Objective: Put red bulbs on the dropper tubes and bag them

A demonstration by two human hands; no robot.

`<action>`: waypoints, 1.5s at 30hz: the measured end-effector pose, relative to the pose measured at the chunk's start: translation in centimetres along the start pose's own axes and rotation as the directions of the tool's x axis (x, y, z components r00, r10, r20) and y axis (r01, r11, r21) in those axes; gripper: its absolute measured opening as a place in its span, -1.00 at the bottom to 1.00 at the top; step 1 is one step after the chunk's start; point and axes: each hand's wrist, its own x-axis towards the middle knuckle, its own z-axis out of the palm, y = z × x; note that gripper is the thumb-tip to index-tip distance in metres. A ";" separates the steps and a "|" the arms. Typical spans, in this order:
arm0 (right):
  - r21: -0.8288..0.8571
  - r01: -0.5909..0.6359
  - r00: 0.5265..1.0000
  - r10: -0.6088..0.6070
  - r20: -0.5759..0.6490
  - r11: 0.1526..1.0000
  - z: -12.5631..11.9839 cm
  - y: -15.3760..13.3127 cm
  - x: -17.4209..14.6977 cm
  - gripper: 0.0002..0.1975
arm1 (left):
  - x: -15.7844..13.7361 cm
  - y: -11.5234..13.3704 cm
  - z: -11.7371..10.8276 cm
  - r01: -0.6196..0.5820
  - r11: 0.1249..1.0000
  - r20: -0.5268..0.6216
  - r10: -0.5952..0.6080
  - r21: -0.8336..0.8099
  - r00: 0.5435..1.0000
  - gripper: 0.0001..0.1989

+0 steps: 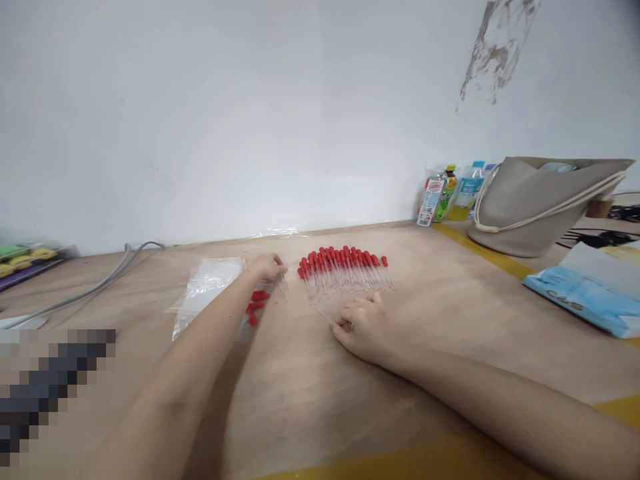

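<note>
A fanned row of droppers (345, 260), with red rubber bulbs and thin clear stems, lies on the wooden table, bulbs toward the wall. To its left, my left hand (270, 267) is closed in a pinch at the tops of a few thin clear tubes (283, 288). My right hand (363, 328) is in front of the row, fingers curled, with thumb and forefinger on one thin clear tube (323, 314) that points left and away. Loose red bulbs (256, 307) sit beside my left forearm, which partly hides them.
Clear plastic bags (210, 283) lie left of my left forearm. Along the wall at right stand a carton (431, 201), bottles (467, 193) and a grey bag (540, 207). A blue packet (580, 300) lies at far right. A grey cable (95, 287) crosses the left side.
</note>
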 end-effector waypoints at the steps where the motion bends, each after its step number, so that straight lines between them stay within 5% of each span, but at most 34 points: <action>1: 0.002 -0.001 1.000 0.001 0.001 1.000 0.0 0.0 0.0 -0.77 | -0.3 0.2 0.1 -0.006 1.000 0.022 0.007 -0.015 1.000 -0.71; 11: 0.011 -0.016 1.000 0.015 0.014 1.000 -0.2 -0.3 0.0 -0.80 | -3.5 2.4 0.7 -0.176 0.984 0.004 0.176 -0.035 0.984 -0.70; 15: 0.041 -0.043 0.999 0.042 0.003 0.998 -0.1 -0.3 0.1 -0.88 | -5.7 0.5 -1.7 -0.245 0.969 -0.111 0.248 0.042 0.962 -0.78; 20: 0.079 -0.082 0.997 0.083 -0.007 0.994 0.3 -0.4 0.5 -0.82 | -9.8 -3.1 -3.1 -0.408 0.903 -0.030 0.415 0.138 0.909 -0.80; 31: 0.066 -0.053 0.998 0.051 0.032 0.996 0.6 -0.2 0.5 -0.84 | -10.6 -3.8 -0.5 -0.396 0.902 -0.148 0.421 0.171 0.895 -0.80; 36: 0.177 -0.081 0.995 0.091 -0.050 0.981 0.4 0.3 0.4 -0.88 | -11.8 -2.8 0.8 -0.496 0.861 -0.399 0.496 0.113 0.771 -0.82; 38: 0.261 -0.071 0.994 0.091 -0.067 0.963 0.3 0.8 0.4 -0.89 | -12.9 -1.9 1.8 -0.533 0.846 -0.450 0.480 0.009 0.753 -0.82; 45: 0.342 0.179 0.979 -0.134 -0.151 0.923 0.2 1.8 0.5 -0.80 | -16.0 0.4 4.8 -0.664 0.744 -0.306 0.618 -0.071 0.724 -0.77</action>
